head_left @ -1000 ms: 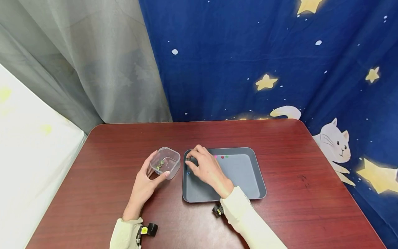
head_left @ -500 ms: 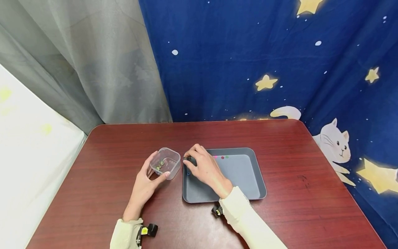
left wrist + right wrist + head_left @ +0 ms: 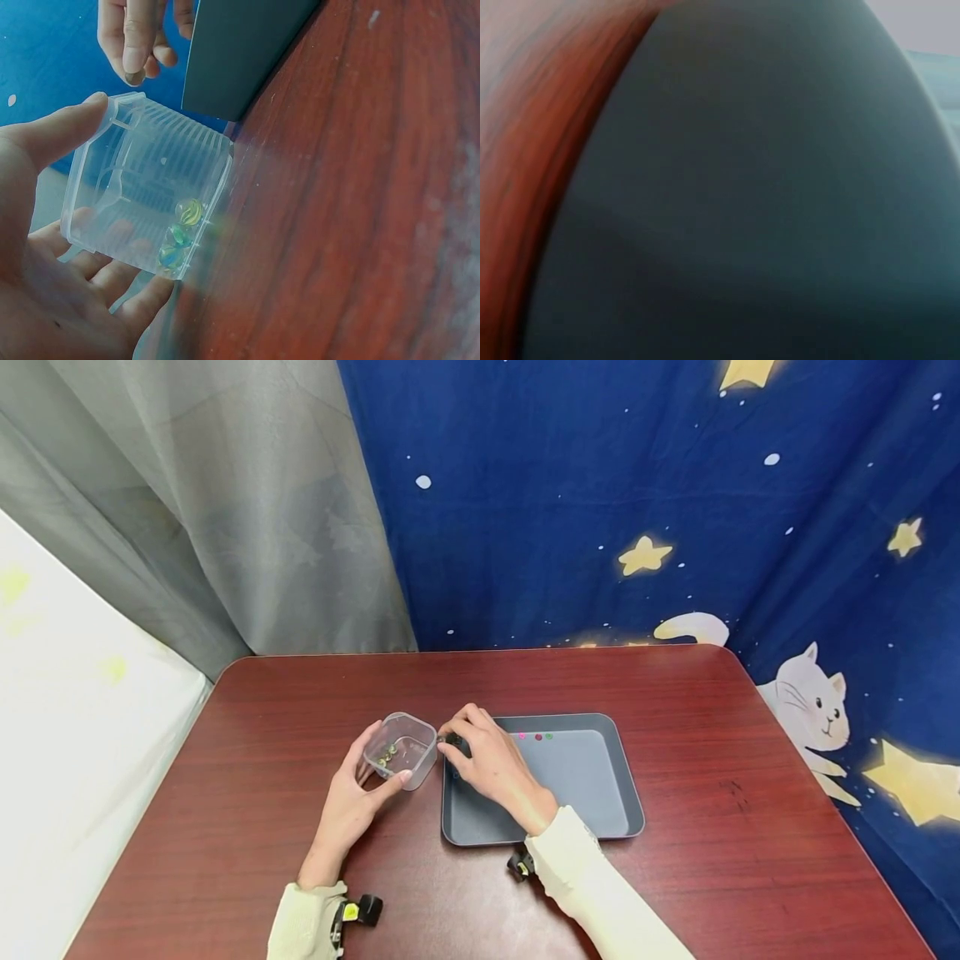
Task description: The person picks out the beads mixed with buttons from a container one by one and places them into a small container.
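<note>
My left hand (image 3: 347,802) grips a clear plastic container (image 3: 411,732) by its sides, thumb on the rim. Several glassy marbles (image 3: 178,234) with yellow, green and blue swirls lie together along one side of it. Over the left edge of the grey tray (image 3: 573,781), my right hand (image 3: 493,762) pinches a small round marble (image 3: 135,77) between thumb and fingertips, close to the container's rim. Only the blurred grey tray wall and some tabletop show in the right wrist view; no hand appears there.
Inside the tray, along its far side, lie a small pink piece (image 3: 522,736), a red piece (image 3: 538,737) and a green piece (image 3: 549,736). Everything stands on a reddish-brown table (image 3: 712,735), with curtains behind its far edge.
My right hand has moved slightly left, from the tray's far-left corner to over its left rim, bringing the pinched marble toward the container. My left hand holds the container in nearly the same place.
</note>
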Available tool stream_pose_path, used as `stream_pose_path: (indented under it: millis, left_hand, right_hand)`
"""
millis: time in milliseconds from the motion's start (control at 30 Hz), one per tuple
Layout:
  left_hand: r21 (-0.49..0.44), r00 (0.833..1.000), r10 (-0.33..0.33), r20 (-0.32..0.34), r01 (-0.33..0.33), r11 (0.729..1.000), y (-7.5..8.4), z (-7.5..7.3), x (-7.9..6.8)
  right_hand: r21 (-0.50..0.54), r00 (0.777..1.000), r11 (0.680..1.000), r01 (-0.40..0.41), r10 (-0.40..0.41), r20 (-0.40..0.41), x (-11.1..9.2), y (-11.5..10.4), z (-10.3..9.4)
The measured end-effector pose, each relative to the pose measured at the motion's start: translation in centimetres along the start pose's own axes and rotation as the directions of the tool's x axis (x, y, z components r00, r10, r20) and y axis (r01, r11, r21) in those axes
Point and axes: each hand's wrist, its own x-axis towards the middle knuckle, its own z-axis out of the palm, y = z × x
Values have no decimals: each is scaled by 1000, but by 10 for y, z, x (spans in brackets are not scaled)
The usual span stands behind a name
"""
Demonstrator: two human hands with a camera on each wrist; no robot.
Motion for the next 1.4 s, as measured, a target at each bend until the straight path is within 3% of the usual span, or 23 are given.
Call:
stream_pose_path:
  millis: [1400]
  left_hand:
    - [-19, 1000, -26, 13, 26, 999, -1, -1, 0]
  right_hand:
    - [51, 999, 999, -12, 10, 51, 9, -7, 9]
